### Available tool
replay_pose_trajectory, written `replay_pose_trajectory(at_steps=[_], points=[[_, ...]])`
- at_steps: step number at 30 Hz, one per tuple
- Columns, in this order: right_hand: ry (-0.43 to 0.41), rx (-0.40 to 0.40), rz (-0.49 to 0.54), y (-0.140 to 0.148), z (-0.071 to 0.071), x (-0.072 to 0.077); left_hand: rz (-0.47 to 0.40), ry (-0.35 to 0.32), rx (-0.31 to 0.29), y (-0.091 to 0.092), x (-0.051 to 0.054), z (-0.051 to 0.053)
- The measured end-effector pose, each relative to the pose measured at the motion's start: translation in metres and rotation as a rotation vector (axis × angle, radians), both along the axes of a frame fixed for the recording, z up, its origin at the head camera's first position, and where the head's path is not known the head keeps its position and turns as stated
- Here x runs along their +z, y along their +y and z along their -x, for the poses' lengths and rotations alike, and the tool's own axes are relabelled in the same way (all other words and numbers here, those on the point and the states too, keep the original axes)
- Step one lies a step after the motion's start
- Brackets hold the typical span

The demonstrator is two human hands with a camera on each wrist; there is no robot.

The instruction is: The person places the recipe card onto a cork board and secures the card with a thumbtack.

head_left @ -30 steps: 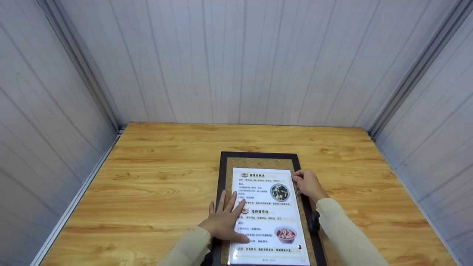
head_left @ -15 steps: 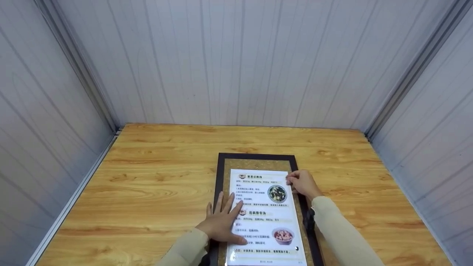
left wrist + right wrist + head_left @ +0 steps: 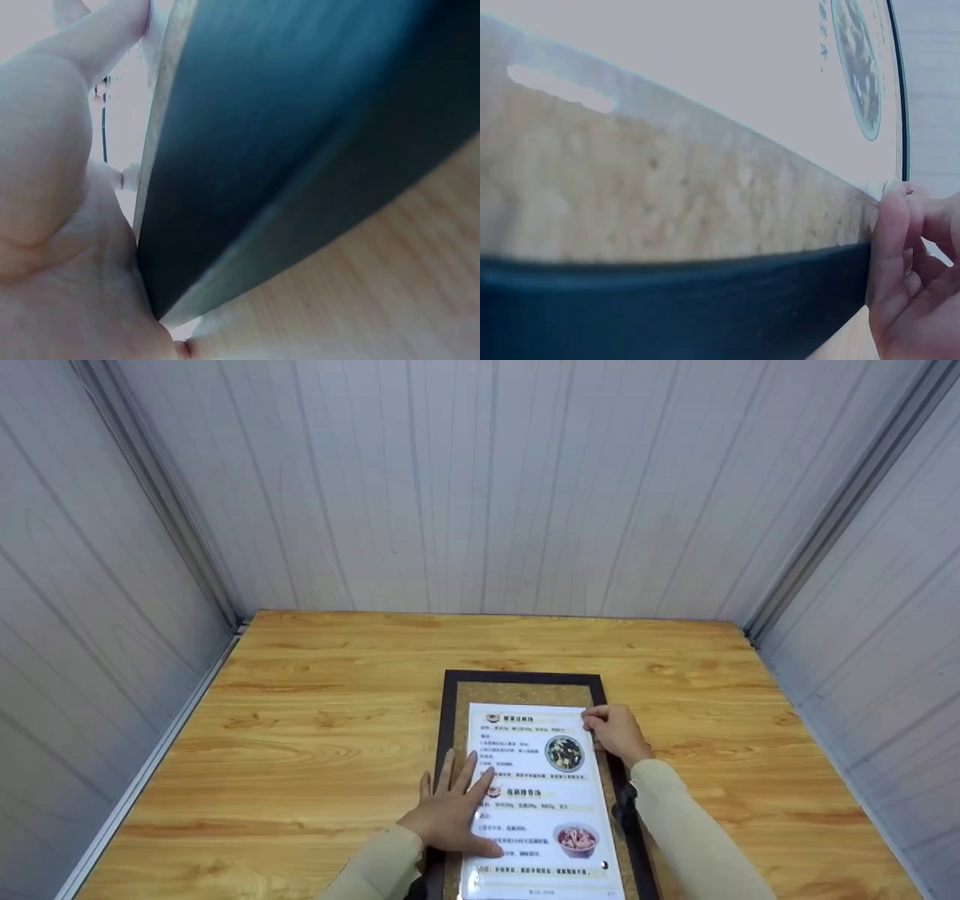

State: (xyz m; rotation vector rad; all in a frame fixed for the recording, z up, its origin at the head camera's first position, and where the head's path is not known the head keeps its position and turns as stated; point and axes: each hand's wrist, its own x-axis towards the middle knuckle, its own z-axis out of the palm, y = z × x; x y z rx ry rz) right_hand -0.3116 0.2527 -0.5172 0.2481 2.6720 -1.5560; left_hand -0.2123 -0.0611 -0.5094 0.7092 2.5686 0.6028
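Evidently the finer hold belongs to the right hand (image 3: 619, 731): thumb and forefinger are pinched together at the far right corner of a printed sheet (image 3: 525, 832), seemingly on a tiny thing (image 3: 910, 193) that shows only as a dark speck at the fingertips; whether the sheet's edge is caught in that pinch too, I cannot tell. A pinch like this suits careful work at a corner, since it covers little of the page. The left hand (image 3: 454, 814) grips nothing; it lies spread across the sheet's left edge and the frame beside it, thumb reaching onto the print, presumably to stop the sheet sliding while the other hand works. The sheet lies flat on a cork board (image 3: 487, 691), its clear margin showing in the right wrist view and a strip of cork bare beyond its far edge. Near its near right corner sits a small black dot (image 3: 604, 865), perhaps a fastener holding that part. A dark frame (image 3: 525, 676) borders the cork, and the whole board rests on the wood-grain table (image 3: 337, 720), toward the near side, probably so both arms can reach it comfortably. Farther out, pale panelled walls (image 3: 480, 487) rise behind and to either side.
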Motion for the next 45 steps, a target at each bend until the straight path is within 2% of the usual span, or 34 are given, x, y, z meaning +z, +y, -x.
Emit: replay_pose_trajectory(at_steps=[6, 11, 18, 25, 31, 37, 45], points=[[-0.027, -0.054, 0.085, 0.0028, -0.0001, 0.001, -0.005, -0.002, -0.005, 0.0022, 0.0002, -0.0007], [-0.017, -0.062, 0.036, 0.0027, -0.0003, 0.0029, -0.008, 0.007, -0.004, 0.0027, -0.0002, -0.0016], [-0.017, -0.059, 0.038, -0.0022, 0.0031, 0.004, 0.007, 0.014, 0.004, 0.0004, 0.0008, -0.0027], [-0.053, -0.065, 0.029, -0.0024, 0.0039, 0.0043, 0.014, 0.015, 0.0, 0.0003, 0.0007, -0.0021], [-0.071, -0.045, -0.048, -0.0037, 0.0044, 0.004, -0.011, -0.001, -0.005, -0.0014, 0.0029, -0.0017], [-0.063, -0.044, -0.091, -0.0052, 0.0065, 0.0038, 0.006, -0.008, 0.004, -0.0011, 0.0016, 0.0001], [-0.078, -0.074, -0.047, -0.0025, 0.0084, 0.006, 0.009, 0.001, 0.013, 0.0022, -0.0012, 0.0011]])
